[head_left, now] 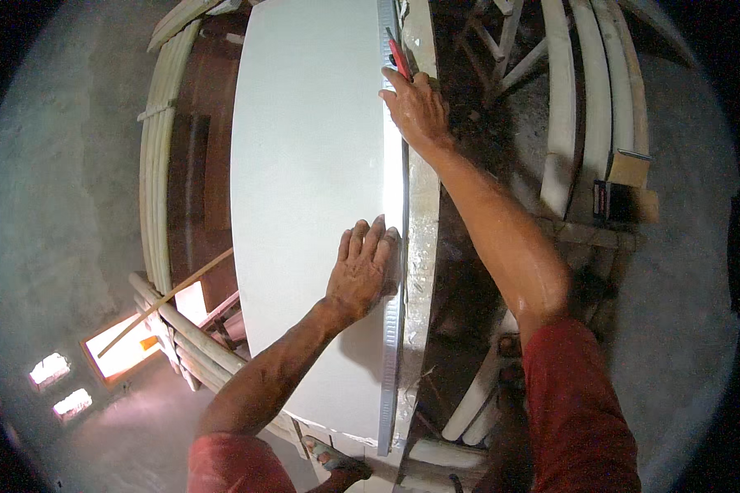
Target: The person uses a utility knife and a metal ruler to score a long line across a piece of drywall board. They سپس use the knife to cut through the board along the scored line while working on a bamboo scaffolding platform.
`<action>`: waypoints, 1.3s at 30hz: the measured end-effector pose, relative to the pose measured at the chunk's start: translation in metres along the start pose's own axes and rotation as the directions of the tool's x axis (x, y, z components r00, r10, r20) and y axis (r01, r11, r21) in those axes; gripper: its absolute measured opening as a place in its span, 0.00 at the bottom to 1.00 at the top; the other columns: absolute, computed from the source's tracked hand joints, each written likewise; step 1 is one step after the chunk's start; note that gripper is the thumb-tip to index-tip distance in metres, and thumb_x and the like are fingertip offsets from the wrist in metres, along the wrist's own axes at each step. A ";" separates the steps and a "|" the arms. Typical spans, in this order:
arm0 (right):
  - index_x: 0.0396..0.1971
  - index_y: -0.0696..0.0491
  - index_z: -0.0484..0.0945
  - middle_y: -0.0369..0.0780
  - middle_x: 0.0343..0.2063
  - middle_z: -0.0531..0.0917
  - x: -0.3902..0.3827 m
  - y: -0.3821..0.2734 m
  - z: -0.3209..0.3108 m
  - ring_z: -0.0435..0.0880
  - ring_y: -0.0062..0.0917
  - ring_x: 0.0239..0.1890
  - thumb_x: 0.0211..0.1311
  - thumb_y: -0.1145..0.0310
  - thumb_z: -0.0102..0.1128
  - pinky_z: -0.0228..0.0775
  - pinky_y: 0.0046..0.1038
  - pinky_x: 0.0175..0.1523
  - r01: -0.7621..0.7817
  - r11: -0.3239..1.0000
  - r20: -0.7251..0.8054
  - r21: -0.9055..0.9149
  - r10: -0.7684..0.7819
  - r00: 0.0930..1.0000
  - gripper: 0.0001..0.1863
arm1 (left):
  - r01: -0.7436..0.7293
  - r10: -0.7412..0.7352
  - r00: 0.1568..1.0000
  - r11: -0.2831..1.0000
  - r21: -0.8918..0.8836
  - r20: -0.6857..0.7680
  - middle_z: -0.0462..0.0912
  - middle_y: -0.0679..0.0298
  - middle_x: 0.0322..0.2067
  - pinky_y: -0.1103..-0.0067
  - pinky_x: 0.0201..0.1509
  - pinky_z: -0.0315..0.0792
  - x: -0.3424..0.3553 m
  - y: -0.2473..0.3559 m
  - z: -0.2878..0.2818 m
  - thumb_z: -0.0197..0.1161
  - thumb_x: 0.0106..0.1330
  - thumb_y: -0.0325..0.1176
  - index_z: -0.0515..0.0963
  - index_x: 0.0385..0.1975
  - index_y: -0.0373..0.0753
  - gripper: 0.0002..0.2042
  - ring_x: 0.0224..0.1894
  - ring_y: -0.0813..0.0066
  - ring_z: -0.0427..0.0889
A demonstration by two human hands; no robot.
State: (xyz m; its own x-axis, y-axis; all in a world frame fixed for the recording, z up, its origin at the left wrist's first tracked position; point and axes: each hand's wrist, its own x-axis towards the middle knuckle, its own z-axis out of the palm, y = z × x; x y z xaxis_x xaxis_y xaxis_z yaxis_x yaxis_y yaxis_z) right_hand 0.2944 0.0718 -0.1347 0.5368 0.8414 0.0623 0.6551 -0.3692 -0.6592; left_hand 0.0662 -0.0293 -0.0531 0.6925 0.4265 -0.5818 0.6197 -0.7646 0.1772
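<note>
A large pale board [304, 148] lies lengthwise before me. Along its right side runs a long, ridged, silver metal profile [389, 353]. My left hand [362, 267] lies flat on the board with its fingers stretched out, the fingertips reaching the profile. Farther off, my right hand [418, 103] is closed around a red utility knife [400, 59] over the profile's far part. The knife's tip points away from me; whether its blade touches the board cannot be told.
Wooden poles [158, 164] stand left of the board, with more thick poles [561, 107] to the right. An open cardboard box [629, 168] rests on the right-hand poles. A pale, rough-edged strip [420, 246] borders the profile. Bottom centre shows a partly hidden foot [333, 456].
</note>
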 end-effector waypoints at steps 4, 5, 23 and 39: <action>0.57 0.46 0.73 0.53 0.44 0.77 -0.002 0.000 0.000 0.78 0.46 0.48 0.62 0.58 0.61 0.74 0.44 0.49 0.019 0.997 -0.053 0.077 -0.015 0.998 0.24 | 0.061 -0.061 0.998 0.998 -0.016 0.010 0.47 0.49 0.70 0.53 0.74 0.42 0.012 0.002 -0.029 0.74 0.50 0.36 0.52 0.67 0.37 0.45 0.72 0.52 0.46; 0.57 0.48 0.72 0.54 0.43 0.77 -0.001 -0.001 0.000 0.77 0.48 0.48 0.60 0.58 0.62 0.72 0.45 0.49 -0.020 0.990 -0.044 0.137 0.026 0.999 0.25 | 0.059 -0.061 0.994 0.998 -0.031 -0.087 0.48 0.49 0.69 0.53 0.74 0.42 0.021 -0.004 -0.041 0.74 0.51 0.35 0.53 0.66 0.37 0.44 0.72 0.52 0.47; 0.48 0.49 0.68 0.53 0.39 0.76 0.000 0.009 0.005 0.79 0.52 0.40 0.55 0.62 0.66 0.70 0.48 0.41 0.001 0.969 -0.190 0.246 0.047 0.981 0.23 | -0.186 0.107 0.925 0.964 -0.190 -0.366 0.59 0.52 0.67 0.63 0.70 0.62 0.210 -0.091 -0.132 0.59 0.58 0.20 0.65 0.63 0.37 0.29 0.69 0.54 0.59; 0.61 0.45 0.67 0.50 0.51 0.79 0.145 0.036 -0.017 0.77 0.47 0.53 0.61 0.67 0.52 0.67 0.41 0.59 0.042 0.953 -0.346 0.299 0.067 0.936 0.26 | -0.101 0.111 0.963 0.994 0.052 -0.244 0.49 0.64 0.72 0.60 0.65 0.68 0.217 -0.077 -0.128 0.78 0.44 0.41 0.54 0.68 0.43 0.50 0.64 0.50 0.64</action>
State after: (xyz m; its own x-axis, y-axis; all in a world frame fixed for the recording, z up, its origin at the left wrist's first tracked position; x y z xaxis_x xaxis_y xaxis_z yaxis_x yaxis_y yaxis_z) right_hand 0.4051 0.1736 -0.1369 0.7305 0.6259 0.2731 0.4878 -0.1984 -0.8501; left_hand 0.2161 0.1839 -0.0915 0.8261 0.4441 -0.3470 0.5264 -0.8279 0.1936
